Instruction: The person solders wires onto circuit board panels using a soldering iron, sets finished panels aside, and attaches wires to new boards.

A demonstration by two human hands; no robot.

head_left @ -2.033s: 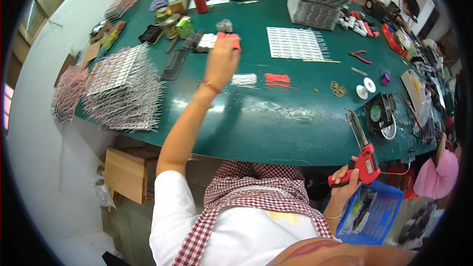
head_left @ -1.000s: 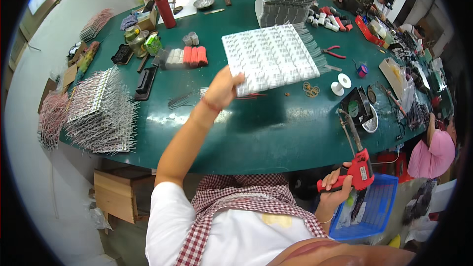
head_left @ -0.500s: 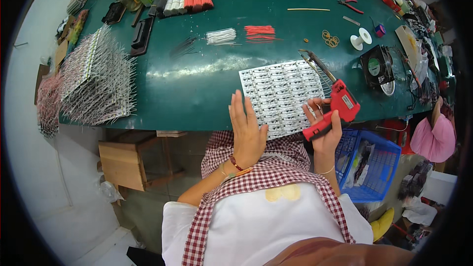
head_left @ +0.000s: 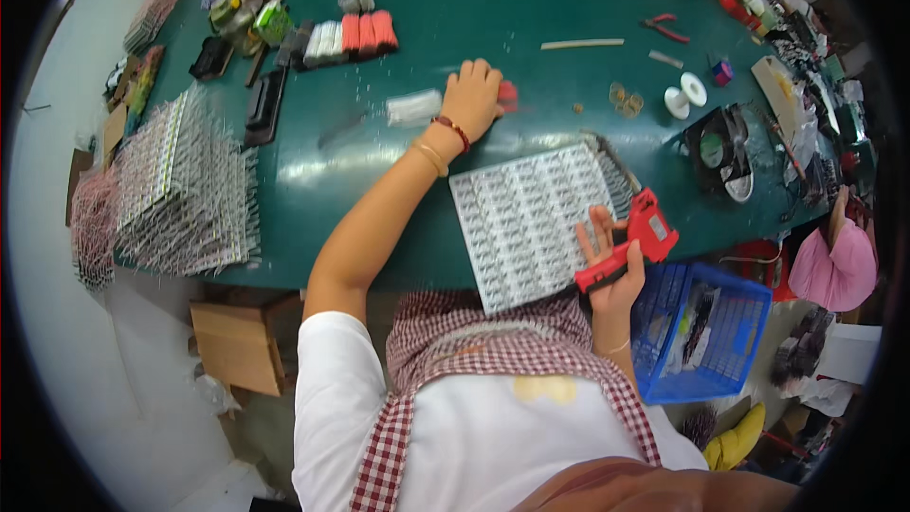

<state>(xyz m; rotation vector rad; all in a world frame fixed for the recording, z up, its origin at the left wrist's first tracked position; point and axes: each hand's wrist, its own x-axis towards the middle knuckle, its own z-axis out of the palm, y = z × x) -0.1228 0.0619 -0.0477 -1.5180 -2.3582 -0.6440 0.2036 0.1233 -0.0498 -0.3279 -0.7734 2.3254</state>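
My left hand (head_left: 474, 97) reaches far over the table and covers most of the small pile of red wires (head_left: 508, 96). Its knuckles are bent and the fingertips are hidden, so its grip does not show. In my right hand (head_left: 614, 261) is a red soldering gun (head_left: 652, 228), held by the handle with some fingers loosely spread. The gun's metal tip end points away, over the far right corner of a white panel of small circuit boards (head_left: 531, 228). This panel lies at the table's near edge. Left of my left hand is a pile of white wires (head_left: 413, 108), blurred.
Stacked wired panels (head_left: 185, 190) stand at the left. Bundled wires (head_left: 351, 36) and a black tray (head_left: 264, 106) lie farther back. To the right are a white spool (head_left: 684, 96), a small fan (head_left: 718, 147), pliers (head_left: 666, 27) and rubber bands (head_left: 625, 100). A blue crate (head_left: 706, 384) stands below.
My left hand has moved forward from beside the panel to the red wires. The soldering gun stays in my right hand, a little lower in view. The view has shifted, and the panel appears lower.
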